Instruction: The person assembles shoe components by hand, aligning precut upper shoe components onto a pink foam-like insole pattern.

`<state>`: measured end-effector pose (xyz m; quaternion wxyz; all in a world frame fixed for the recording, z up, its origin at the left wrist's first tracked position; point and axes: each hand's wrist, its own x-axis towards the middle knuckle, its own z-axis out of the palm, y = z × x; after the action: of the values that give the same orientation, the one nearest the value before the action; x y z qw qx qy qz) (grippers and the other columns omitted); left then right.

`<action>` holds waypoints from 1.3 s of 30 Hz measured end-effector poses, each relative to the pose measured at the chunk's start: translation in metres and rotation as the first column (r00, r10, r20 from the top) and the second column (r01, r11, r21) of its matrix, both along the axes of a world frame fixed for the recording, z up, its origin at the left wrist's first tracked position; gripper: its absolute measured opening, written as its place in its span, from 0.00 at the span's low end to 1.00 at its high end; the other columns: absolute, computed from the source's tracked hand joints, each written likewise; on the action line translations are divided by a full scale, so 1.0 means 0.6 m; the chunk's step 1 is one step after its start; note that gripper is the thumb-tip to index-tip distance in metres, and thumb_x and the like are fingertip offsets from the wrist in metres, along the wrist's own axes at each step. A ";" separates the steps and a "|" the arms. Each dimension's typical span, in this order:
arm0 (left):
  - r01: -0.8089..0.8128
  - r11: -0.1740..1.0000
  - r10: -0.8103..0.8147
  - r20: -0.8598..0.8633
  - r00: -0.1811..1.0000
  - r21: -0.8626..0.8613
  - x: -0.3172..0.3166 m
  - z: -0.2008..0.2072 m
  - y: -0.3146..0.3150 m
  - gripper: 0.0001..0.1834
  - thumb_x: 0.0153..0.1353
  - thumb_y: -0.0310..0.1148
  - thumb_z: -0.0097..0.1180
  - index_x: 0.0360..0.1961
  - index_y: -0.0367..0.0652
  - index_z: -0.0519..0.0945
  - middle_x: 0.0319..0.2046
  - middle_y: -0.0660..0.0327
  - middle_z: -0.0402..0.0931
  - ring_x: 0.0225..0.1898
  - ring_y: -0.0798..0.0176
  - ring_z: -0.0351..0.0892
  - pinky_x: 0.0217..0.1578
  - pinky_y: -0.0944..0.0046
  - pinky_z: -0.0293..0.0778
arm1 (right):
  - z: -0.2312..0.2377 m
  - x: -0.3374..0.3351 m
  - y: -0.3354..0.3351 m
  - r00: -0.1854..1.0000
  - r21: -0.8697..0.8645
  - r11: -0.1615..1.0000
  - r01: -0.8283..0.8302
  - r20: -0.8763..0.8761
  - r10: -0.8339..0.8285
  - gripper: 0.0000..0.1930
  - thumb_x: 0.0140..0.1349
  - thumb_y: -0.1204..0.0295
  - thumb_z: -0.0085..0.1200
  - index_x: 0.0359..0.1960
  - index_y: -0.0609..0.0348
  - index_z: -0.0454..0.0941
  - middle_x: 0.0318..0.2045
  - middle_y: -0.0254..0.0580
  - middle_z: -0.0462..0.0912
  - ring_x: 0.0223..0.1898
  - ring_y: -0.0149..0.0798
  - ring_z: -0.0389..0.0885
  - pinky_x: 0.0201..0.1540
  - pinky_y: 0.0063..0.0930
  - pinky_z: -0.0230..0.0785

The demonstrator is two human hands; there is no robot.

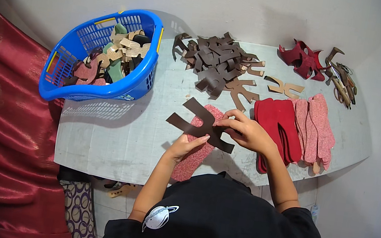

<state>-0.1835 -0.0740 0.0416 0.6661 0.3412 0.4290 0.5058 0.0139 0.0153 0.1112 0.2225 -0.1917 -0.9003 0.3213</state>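
A dark brown X-shaped shoe upper [201, 130] lies over a pink speckled shoe sole [189, 163], both raised above the near part of the table. From below, my left hand [179, 148] is closed around the sole, its thumb pressing on the lower edge of the upper. At the upper's right side, my right hand [251, 133] pinches the brown piece between thumb and fingers. The sole's near end reaches my black shirt. Right of my hands lie stacked red soles [276, 120] and, beside them, several pink speckled soles [320, 121].
A blue basket [129, 81] full of cut pieces stands at the left. Brown uppers [215, 60] are heaped at the back, near a tan upper [284, 87]. Dark red uppers [301, 59] and hand tools [342, 86] lie back right. A red curtain [2, 128] hangs beside the table [89, 150].
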 end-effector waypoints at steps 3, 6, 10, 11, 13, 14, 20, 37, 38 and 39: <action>-0.032 0.999 0.033 0.077 0.997 -0.012 0.010 0.010 0.005 0.18 0.54 0.31 0.55 0.46 0.37 0.71 0.39 0.62 0.73 0.41 0.70 0.72 0.44 0.70 0.68 | -0.001 -0.003 -0.003 0.994 0.056 0.996 0.072 -0.081 -0.068 0.16 0.49 0.81 0.54 0.42 0.53 0.73 0.38 0.39 0.69 0.36 0.40 0.74 0.35 0.29 0.69; 0.088 0.996 -0.088 0.164 0.983 0.008 0.007 0.012 0.007 0.21 0.55 0.30 0.52 0.50 0.38 0.67 0.44 0.58 0.71 0.45 0.65 0.72 0.48 0.65 0.67 | 0.000 -0.003 -0.006 0.987 -0.002 0.996 0.086 -0.134 -0.086 0.15 0.49 0.82 0.53 0.41 0.56 0.73 0.37 0.40 0.69 0.37 0.39 0.73 0.37 0.27 0.68; 0.079 0.996 -0.083 0.183 0.980 0.029 0.010 0.031 0.001 0.18 0.57 0.30 0.49 0.49 0.38 0.68 0.44 0.57 0.72 0.46 0.63 0.71 0.47 0.63 0.68 | -0.003 -0.005 -0.009 0.978 -0.043 0.996 0.073 -0.192 -0.080 0.14 0.50 0.83 0.53 0.41 0.58 0.73 0.36 0.40 0.69 0.38 0.38 0.72 0.38 0.26 0.67; 0.072 0.997 -0.076 0.172 0.982 0.028 0.011 0.030 0.001 0.17 0.57 0.30 0.49 0.48 0.37 0.69 0.43 0.57 0.73 0.46 0.63 0.72 0.46 0.62 0.69 | -0.005 -0.007 -0.012 0.971 -0.038 0.996 0.075 -0.225 -0.082 0.14 0.50 0.83 0.52 0.40 0.58 0.73 0.36 0.40 0.70 0.37 0.39 0.72 0.37 0.26 0.67; 0.064 0.997 -0.068 0.160 0.985 0.031 0.011 0.030 0.001 0.17 0.58 0.31 0.48 0.48 0.37 0.69 0.42 0.57 0.73 0.45 0.62 0.72 0.45 0.62 0.70 | -0.007 -0.011 -0.016 0.963 -0.029 0.997 0.076 -0.259 -0.081 0.13 0.51 0.82 0.52 0.39 0.58 0.74 0.35 0.41 0.70 0.36 0.39 0.72 0.36 0.26 0.66; 0.064 0.997 -0.069 0.169 0.983 0.033 0.012 0.031 0.001 0.17 0.58 0.31 0.49 0.47 0.37 0.69 0.41 0.57 0.73 0.44 0.62 0.73 0.45 0.61 0.71 | -0.008 -0.013 -0.019 0.960 -0.050 0.995 0.082 -0.264 -0.092 0.13 0.51 0.82 0.52 0.39 0.58 0.74 0.35 0.41 0.70 0.37 0.39 0.72 0.36 0.26 0.66; 0.076 0.994 -0.087 0.162 0.983 0.074 0.011 0.029 -0.002 0.16 0.58 0.31 0.49 0.47 0.37 0.69 0.40 0.56 0.74 0.43 0.61 0.74 0.43 0.60 0.72 | -0.002 -0.018 -0.024 0.955 -0.100 0.991 0.094 -0.271 -0.118 0.12 0.51 0.82 0.52 0.38 0.59 0.74 0.35 0.41 0.71 0.37 0.39 0.72 0.37 0.25 0.66; -0.177 0.984 0.177 0.037 0.983 -0.007 0.025 0.040 -0.013 0.14 0.57 0.31 0.52 0.43 0.37 0.74 0.41 0.61 0.73 0.42 0.69 0.72 0.45 0.70 0.67 | -0.021 -0.026 -0.047 0.788 0.088 0.835 0.543 -0.397 -0.471 0.16 0.42 0.71 0.64 0.33 0.57 0.74 0.34 0.40 0.71 0.39 0.40 0.69 0.41 0.29 0.60; -0.193 0.981 0.192 0.026 0.981 0.036 0.026 0.039 -0.014 0.14 0.57 0.30 0.53 0.43 0.37 0.74 0.41 0.62 0.73 0.42 0.70 0.72 0.45 0.70 0.67 | -0.030 -0.030 -0.052 0.732 0.106 0.779 0.618 -0.439 -0.521 0.19 0.39 0.71 0.66 0.32 0.59 0.71 0.33 0.41 0.70 0.36 0.40 0.68 0.39 0.29 0.60; -0.211 0.974 0.211 0.016 0.977 0.079 0.026 0.038 -0.015 0.14 0.56 0.29 0.53 0.43 0.36 0.74 0.41 0.62 0.73 0.42 0.71 0.72 0.45 0.71 0.67 | -0.033 -0.035 -0.061 0.734 0.106 0.782 0.615 -0.439 -0.518 0.19 0.39 0.71 0.66 0.32 0.59 0.71 0.33 0.41 0.70 0.36 0.40 0.68 0.39 0.29 0.60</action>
<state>-0.1681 -0.0830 0.0646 0.5959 0.3184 0.4395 0.5919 -0.0071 -0.0210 0.0914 0.5048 -0.3624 -0.7679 0.1555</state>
